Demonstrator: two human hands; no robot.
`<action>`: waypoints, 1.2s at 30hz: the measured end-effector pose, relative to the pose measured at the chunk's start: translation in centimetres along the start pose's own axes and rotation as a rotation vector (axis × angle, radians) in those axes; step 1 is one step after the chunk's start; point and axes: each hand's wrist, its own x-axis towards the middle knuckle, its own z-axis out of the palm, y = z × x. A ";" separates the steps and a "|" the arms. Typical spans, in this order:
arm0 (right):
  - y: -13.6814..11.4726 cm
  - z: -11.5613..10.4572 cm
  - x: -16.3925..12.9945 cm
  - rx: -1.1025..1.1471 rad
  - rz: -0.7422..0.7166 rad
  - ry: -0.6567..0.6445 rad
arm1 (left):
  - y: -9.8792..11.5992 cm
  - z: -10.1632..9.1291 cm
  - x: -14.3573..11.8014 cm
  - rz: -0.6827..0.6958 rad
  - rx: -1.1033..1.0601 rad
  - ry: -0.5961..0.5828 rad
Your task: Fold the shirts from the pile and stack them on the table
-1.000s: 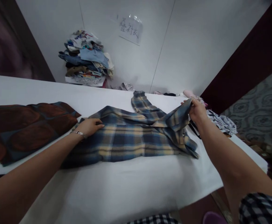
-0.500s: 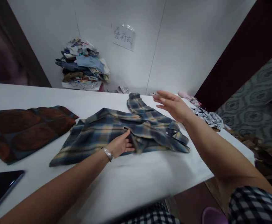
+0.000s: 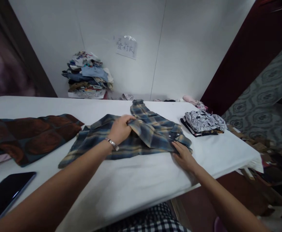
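Observation:
A blue, dark and tan plaid shirt (image 3: 99,137) lies in front of me, partly folded, with one sleeve (image 3: 143,109) stretched toward the back. My left hand (image 3: 120,130) is closed on a folded-over part of the shirt near its middle and raises it slightly. At the shirt's right end, close to the collar and its white buttons, my right hand (image 3: 184,158) rests with fingers stretched out on the cloth. The palm of the left hand and its fingertips are hidden.
A brown patterned garment (image 3: 41,132) and a phone (image 3: 10,190) lie on the left of the white table (image 3: 141,180). Folded clothes (image 3: 201,122) are stacked at right. A tall clothes pile (image 3: 87,75) stands by the wall, below and left of a paper sign (image 3: 125,47).
My left hand has moved away from me, carrying the shirt's edge up and over. My right hand has come down from above the sleeve to the shirt's collar end.

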 end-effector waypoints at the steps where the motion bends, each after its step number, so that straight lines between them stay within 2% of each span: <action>1: 0.3 0.1 0.0 -0.019 -0.008 0.013 | 0.3 -1.5 0.7 0.149 0.197 0.032; 3: 0.9 0.2 0.0 -0.046 -0.021 0.037 | -0.1 -4.3 1.1 0.373 0.511 0.035; 6: 1.9 0.5 -0.7 -0.065 -0.030 0.069 | -3.5 -7.1 -1.1 0.527 0.741 -0.153; 8: 2.4 0.8 -1.3 -0.072 -0.026 0.083 | -6.8 -8.0 -3.8 0.518 0.795 -0.325; 10: 2.8 1.0 -1.7 -0.084 -0.025 0.090 | -9.6 -8.3 -6.6 0.447 0.806 -0.417; 12: 3.2 1.1 -1.9 -0.097 -0.034 0.098 | -11.5 -8.4 -8.7 0.336 0.771 -0.419; 14: 3.7 1.2 -1.9 -0.102 -0.053 0.105 | -12.5 -8.2 -9.7 0.229 0.712 -0.344; 17: 4.7 1.3 -1.7 -0.087 -0.080 0.101 | -13.0 -7.8 -9.6 0.136 0.663 -0.248; 24: 6.8 1.1 -1.5 -0.026 -0.006 0.082 | -13.4 -7.5 -8.3 0.021 0.735 -0.407; 29: 7.8 1.0 -1.7 0.006 -0.023 0.037 | -12.7 -8.5 -8.9 0.008 0.856 -0.357; 32: 7.7 1.0 -1.7 -0.003 -0.002 0.048 | -12.5 -8.9 -9.9 0.023 0.847 -0.363; 36: 6.0 0.7 -1.8 -0.047 -0.045 0.050 | -12.6 -9.6 -11.5 0.008 0.686 -0.401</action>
